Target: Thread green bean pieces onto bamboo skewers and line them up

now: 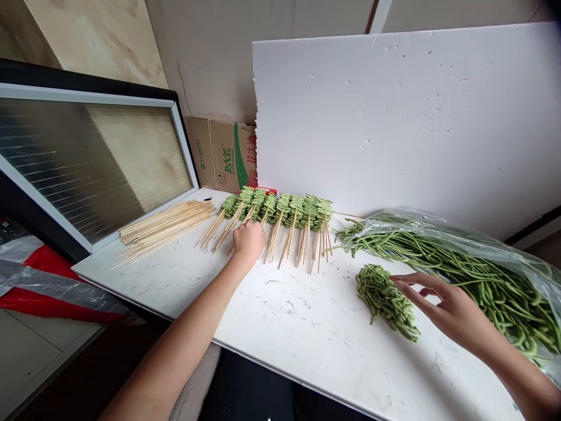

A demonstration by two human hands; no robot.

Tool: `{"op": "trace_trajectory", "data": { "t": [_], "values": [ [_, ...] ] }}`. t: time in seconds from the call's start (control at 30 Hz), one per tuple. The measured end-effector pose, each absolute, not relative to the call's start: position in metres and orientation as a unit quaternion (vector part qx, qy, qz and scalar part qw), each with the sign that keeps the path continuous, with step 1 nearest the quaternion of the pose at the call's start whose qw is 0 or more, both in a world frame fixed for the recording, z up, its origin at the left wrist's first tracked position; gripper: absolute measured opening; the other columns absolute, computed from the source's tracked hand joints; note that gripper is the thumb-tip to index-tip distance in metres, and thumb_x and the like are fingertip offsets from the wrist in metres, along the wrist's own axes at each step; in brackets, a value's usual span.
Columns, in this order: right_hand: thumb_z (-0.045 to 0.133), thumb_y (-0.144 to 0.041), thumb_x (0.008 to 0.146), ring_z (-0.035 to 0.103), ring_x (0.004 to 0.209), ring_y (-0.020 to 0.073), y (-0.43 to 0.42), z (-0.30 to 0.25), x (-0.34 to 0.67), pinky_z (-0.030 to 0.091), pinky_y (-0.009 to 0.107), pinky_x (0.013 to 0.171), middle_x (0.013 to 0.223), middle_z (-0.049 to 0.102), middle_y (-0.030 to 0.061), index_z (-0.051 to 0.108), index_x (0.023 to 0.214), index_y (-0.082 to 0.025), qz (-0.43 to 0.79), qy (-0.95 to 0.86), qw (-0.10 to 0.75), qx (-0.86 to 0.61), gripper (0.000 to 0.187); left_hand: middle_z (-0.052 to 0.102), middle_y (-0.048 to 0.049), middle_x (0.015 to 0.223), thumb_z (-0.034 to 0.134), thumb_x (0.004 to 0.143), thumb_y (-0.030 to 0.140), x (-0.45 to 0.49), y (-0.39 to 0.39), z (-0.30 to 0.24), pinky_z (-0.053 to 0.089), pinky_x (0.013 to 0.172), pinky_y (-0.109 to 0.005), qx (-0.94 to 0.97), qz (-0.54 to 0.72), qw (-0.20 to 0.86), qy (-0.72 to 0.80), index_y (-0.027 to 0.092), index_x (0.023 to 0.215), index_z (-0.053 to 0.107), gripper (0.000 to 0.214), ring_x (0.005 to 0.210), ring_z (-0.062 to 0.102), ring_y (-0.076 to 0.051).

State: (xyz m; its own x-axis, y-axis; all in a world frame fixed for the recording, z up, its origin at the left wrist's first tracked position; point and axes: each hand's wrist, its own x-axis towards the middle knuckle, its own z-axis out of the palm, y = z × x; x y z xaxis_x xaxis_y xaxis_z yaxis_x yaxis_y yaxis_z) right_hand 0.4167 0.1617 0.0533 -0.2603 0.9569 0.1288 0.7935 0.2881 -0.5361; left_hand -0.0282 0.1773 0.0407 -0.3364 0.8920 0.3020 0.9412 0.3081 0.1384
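My left hand [249, 238] is closed in a fist over the bare stick ends of a row of bean skewers [295, 206]. Sticks run into its fingers, which hide the exact grip. Each skewer carries short green bean pieces at its far end, and the sticks lie in bunches pointing toward me. At the right, my right hand [447, 301] hovers by a heap of cut green beans [385, 298]. Its thumb and forefinger are curved with a gap between them at the heap's upper edge, and no bean piece shows in them.
Loose bamboo skewers [169, 225] lie at the left of the white table [280, 316]. Long whole beans [473, 269] spill from a clear plastic bag [438, 225] at the right. Behind stand a cardboard box [214, 152], a white foam board [394, 117] and a framed glass panel [100, 164].
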Motion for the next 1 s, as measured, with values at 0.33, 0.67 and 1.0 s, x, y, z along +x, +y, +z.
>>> {"op": "trace_trajectory", "data": {
  "t": [0.33,0.67,1.0],
  "values": [
    [0.064,-0.07,0.091,0.076,0.092,0.0305,0.161,0.043,0.418,0.062,0.038,0.069,0.126,0.078,0.0091,0.082,0.11,-0.032,0.201,-0.774,0.226,-0.556,0.046,0.075,-0.0233,0.112,0.046,0.105,0.019,-0.033,0.179,0.039,0.058,0.086,-0.037,-0.586,-0.147,0.082,-0.793,0.009,0.105,0.08,0.036,0.099,0.076,-0.031],
    [0.065,-0.073,0.089,0.077,0.092,0.0306,0.159,0.04,0.421,0.062,0.041,0.077,0.123,0.08,0.0071,0.081,0.105,-0.032,0.203,-0.767,0.239,-0.56,0.046,0.076,-0.0214,0.109,0.046,0.105,0.021,-0.034,0.18,0.032,0.057,0.087,-0.038,-0.577,-0.157,0.085,-0.797,0.011,0.102,0.082,0.037,0.099,0.076,-0.031],
    [0.065,-0.072,0.089,0.078,0.095,0.0344,0.153,0.043,0.42,0.064,0.044,0.077,0.122,0.081,0.0088,0.082,0.103,-0.032,0.207,-0.77,0.242,-0.553,0.046,0.077,-0.0223,0.102,0.047,0.105,0.03,-0.032,0.181,0.034,0.057,0.086,-0.04,-0.56,-0.151,0.083,-0.811,0.011,0.103,0.082,0.04,0.098,0.077,-0.033]
  ]
}}
